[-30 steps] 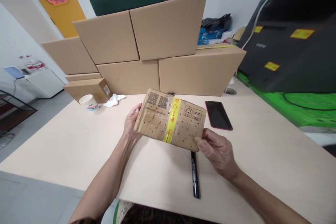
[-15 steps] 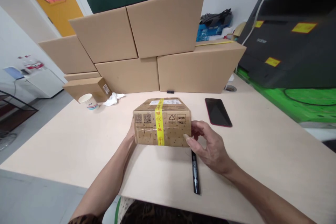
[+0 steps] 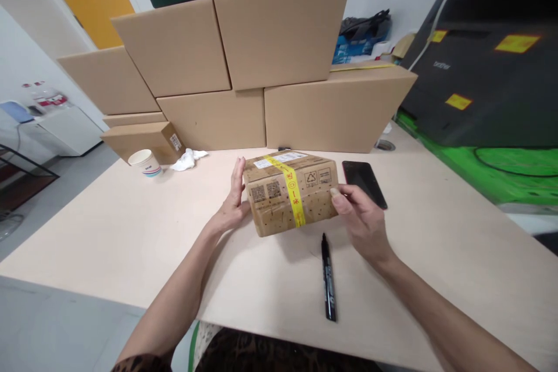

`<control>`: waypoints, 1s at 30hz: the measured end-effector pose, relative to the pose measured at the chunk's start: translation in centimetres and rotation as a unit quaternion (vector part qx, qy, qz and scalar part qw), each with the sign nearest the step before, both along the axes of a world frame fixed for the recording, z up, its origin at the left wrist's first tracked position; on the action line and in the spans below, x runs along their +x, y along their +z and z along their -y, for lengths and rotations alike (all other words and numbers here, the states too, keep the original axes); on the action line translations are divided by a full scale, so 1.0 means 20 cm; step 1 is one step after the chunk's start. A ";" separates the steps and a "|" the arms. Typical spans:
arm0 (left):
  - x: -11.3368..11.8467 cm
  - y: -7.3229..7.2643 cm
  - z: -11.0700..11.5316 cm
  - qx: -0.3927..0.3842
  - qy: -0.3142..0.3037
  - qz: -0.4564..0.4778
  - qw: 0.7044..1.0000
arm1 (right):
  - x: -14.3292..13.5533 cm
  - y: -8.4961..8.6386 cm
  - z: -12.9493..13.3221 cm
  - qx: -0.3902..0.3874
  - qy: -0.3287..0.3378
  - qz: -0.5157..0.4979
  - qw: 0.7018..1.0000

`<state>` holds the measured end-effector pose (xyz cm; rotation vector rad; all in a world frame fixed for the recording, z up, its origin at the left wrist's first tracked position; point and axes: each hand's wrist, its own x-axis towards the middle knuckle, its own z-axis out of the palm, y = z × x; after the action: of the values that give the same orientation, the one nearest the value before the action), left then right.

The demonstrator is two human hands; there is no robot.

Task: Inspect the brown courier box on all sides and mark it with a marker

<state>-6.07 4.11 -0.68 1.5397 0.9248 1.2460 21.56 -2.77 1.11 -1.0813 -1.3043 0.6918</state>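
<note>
A small brown cardboard box (image 3: 274,203) with yellow tape, printed codes and a white label on top is held between my two hands, tilted and turned. My left hand (image 3: 233,200) presses flat against its left side, fingers pointing up. At the right side, my right hand (image 3: 361,218) grips the edge with thumb in front and fingers behind. An uncapped black marker (image 3: 329,285) lies on the table below the box. The marker's cap (image 3: 284,149) is partly hidden behind the box.
Large cardboard boxes (image 3: 209,119) are stacked along the back of the table (image 3: 108,232). A paper cup (image 3: 145,164) and crumpled tissue (image 3: 188,159) stand at the left. Behind my right hand lies a phone (image 3: 370,180). Dark equipment (image 3: 475,87) is at the right.
The small box has turned and tilted, moving slightly right. My left hand has come into fuller view at its left side. The marker's tip now shows. The view has shifted a little.
</note>
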 end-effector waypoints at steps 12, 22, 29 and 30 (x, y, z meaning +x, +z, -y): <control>0.00 0.08 0.04 0.098 -0.015 -0.104 0.990 | 0.05 -0.10 -0.03 -0.013 0.039 -0.107 0.993; 0.05 0.11 0.07 -0.018 0.012 0.081 0.996 | 0.02 -0.16 -0.01 -0.010 0.116 -0.079 0.990; 0.06 0.07 0.04 -0.053 0.004 0.129 0.990 | 0.02 -0.15 -0.02 -0.025 0.109 -0.050 0.992; 0.06 0.08 0.04 -0.058 0.005 0.134 0.989 | 0.02 -0.14 -0.02 -0.024 0.107 -0.047 0.993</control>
<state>-4.81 3.40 0.83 1.2426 0.8144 1.3448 21.92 -2.40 -1.77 -0.9428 -1.3393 0.9279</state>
